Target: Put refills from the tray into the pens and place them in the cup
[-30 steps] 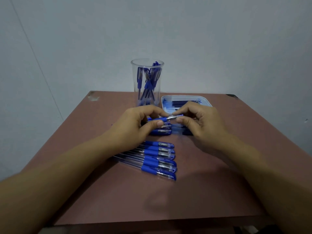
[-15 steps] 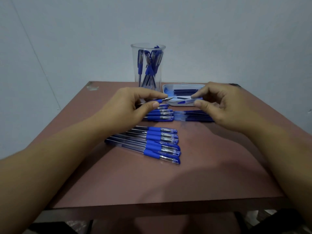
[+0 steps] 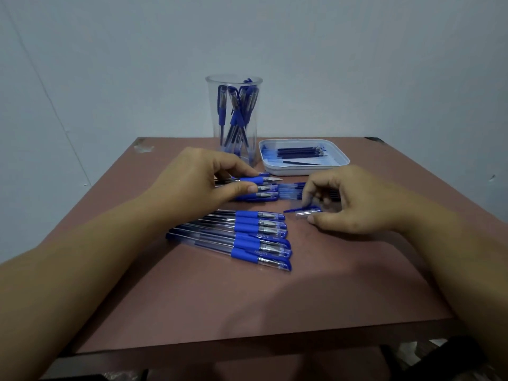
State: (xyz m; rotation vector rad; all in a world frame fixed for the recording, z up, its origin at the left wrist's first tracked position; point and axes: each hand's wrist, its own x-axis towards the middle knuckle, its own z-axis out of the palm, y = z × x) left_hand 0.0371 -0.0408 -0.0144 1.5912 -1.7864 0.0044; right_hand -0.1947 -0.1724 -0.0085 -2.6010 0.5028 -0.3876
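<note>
Tall clear cup stands upright, capped blue pens leaning inside. Just right of the cup, a shallow white tray holds dark refills lying flat. In front of the cup lies a row of clear, blue-gripped pens, tips rightward; nearer the cup, the left hand grips an uncapped pen and the right hand pinches a blue cap

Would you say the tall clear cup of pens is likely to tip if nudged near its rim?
Probably yes: the cup is tall and narrow, and its pens stand high inside. It looks like thin clear plastic, so likely light and apt to slide on the smooth table.
</note>
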